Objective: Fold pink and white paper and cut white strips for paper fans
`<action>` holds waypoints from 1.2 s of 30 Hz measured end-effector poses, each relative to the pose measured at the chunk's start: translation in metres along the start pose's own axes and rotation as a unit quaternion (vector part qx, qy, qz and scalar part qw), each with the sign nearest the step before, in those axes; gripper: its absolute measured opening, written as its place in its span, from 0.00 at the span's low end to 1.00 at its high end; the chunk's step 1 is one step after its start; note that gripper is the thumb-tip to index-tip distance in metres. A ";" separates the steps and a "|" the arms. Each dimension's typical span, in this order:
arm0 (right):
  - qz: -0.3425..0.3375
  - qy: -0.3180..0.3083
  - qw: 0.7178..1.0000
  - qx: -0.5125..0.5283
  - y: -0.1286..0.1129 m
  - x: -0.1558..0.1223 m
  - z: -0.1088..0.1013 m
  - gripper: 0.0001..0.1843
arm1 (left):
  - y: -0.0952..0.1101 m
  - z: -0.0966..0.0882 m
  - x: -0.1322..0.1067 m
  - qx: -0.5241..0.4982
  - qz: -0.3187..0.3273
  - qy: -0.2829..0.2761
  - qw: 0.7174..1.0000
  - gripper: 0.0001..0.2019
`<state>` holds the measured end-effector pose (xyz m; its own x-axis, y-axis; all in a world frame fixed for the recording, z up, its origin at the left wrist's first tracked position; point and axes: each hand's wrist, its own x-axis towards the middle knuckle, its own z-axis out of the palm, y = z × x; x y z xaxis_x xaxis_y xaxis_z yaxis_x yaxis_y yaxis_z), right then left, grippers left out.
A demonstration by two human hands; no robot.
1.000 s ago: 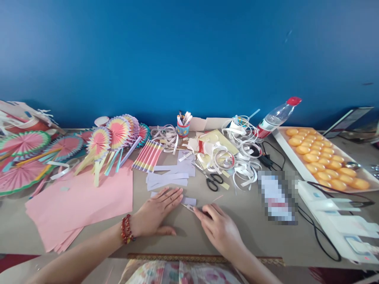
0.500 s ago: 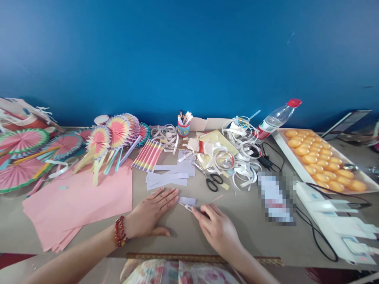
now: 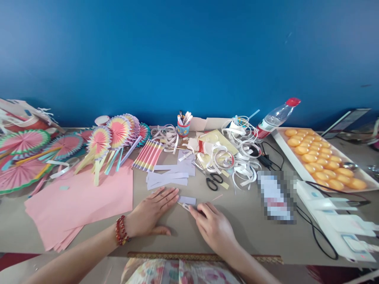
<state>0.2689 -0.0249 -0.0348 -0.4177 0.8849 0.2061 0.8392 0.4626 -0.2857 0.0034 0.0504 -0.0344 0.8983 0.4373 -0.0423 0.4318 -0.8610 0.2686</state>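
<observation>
My left hand [image 3: 154,211] lies flat on the table with fingers stretched out, pressing on a small pale paper strip [image 3: 187,200]. A red bead bracelet [image 3: 120,231] circles that wrist. My right hand [image 3: 214,227] is closed round a small knife-like tool [image 3: 187,206], whose tip touches the strip's near edge beside my left fingertips. Several more pale strips [image 3: 168,178] lie just beyond, and black-handled scissors [image 3: 211,180] rest to their right.
Pink paper sheets [image 3: 79,201] lie at left, with folded paper fans [image 3: 109,138] behind. A pen cup [image 3: 182,127], curled white strips [image 3: 242,154], a bottle [image 3: 276,116], a tray of orange pieces [image 3: 322,159], cables and white packets [image 3: 334,217] fill the back and right.
Both hands have shifted slightly left along the table; the tool tip slid left along the strip. Nothing else moved.
</observation>
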 end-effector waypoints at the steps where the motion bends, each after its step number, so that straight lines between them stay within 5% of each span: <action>1: 0.000 0.001 1.000 0.001 0.000 0.000 0.001 0.19 | 0.000 0.000 0.000 -0.001 0.000 0.000 1.000 0.48; 36: -0.013 -0.002 1.000 0.007 -0.008 0.013 0.011 0.19 | -0.012 -0.008 -0.017 -0.020 -0.017 -0.005 1.000 0.47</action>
<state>0.2532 -0.0165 -0.0402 -0.4410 0.8728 0.2089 0.8233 0.4861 -0.2931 -0.0173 0.0550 -0.0294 0.8842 0.4630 -0.0614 0.4583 -0.8349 0.3048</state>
